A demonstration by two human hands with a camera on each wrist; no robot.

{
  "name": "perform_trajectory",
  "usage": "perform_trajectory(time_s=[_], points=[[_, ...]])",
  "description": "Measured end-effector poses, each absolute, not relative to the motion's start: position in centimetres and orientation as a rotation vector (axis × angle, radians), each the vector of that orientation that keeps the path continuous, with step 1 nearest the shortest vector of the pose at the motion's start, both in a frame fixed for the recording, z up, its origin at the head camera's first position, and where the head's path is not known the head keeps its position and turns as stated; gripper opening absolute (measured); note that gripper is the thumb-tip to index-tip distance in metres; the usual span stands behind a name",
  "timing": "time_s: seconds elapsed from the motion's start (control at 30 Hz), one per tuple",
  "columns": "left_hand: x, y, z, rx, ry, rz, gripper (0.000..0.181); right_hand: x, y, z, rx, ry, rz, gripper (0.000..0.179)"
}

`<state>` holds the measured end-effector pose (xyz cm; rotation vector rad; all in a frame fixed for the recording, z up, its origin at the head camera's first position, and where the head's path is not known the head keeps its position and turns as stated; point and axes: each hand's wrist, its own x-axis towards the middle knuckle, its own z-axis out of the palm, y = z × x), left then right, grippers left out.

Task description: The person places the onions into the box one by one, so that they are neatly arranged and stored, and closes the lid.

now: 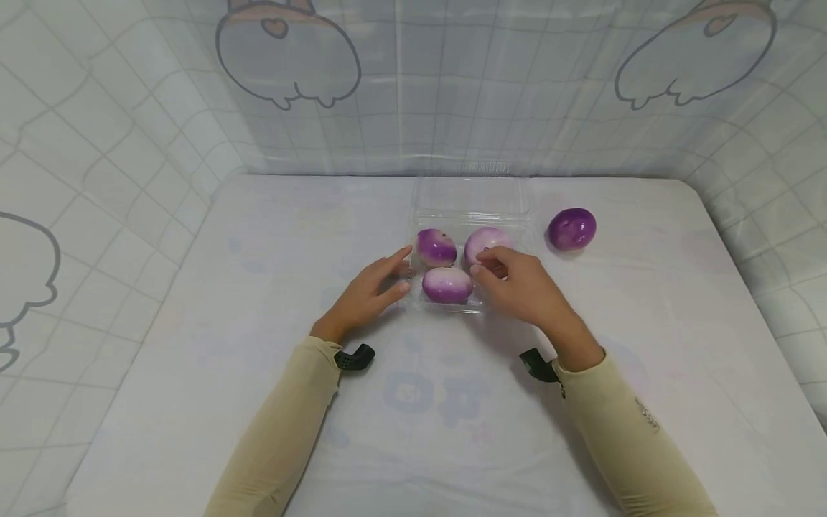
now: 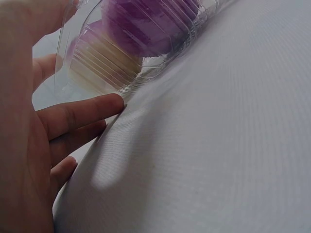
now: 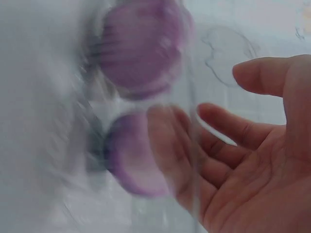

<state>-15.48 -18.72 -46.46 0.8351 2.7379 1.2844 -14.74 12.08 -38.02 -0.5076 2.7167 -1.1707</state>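
The left hand (image 1: 367, 291) is beside the left wall of a clear plastic box (image 1: 446, 308), its fingers loosely extended and grasping nothing; firm touch I cannot tell. The right hand (image 1: 522, 287) is over the right side of the box, with relaxed fingers, clenched on nothing, close to the far-right vegetable (image 1: 484, 239). Inside the box, the near vegetable (image 1: 447, 286) lies in front, and the far-left vegetable (image 1: 436, 248) behind it. These purple-white vegetables look firm, smooth and rather slippery, so I judge a hold around the widest part is safest. The box seems light, thin and easy to bend; better to steady it low at the walls. Farther, a darker vegetable (image 1: 572, 230) lies outside, to the right, and the open lid (image 1: 472, 195) lies behind the box.
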Motion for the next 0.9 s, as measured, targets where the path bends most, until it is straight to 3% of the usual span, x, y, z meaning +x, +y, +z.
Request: perform_trajectory(time_s=[0.5, 0.9], points=[[-15.6, -18.7, -46.1, 0.842, 2.737, 1.286, 0.067, -16.7, 17.6, -36.2, -0.293, 2.766, -1.635, 0.032], [-15.3, -18.7, -46.3, 0.822, 2.726, 1.286, 0.067, -18.0, 21.8, -38.0, -0.018, 2.936, -1.589, 0.04]])
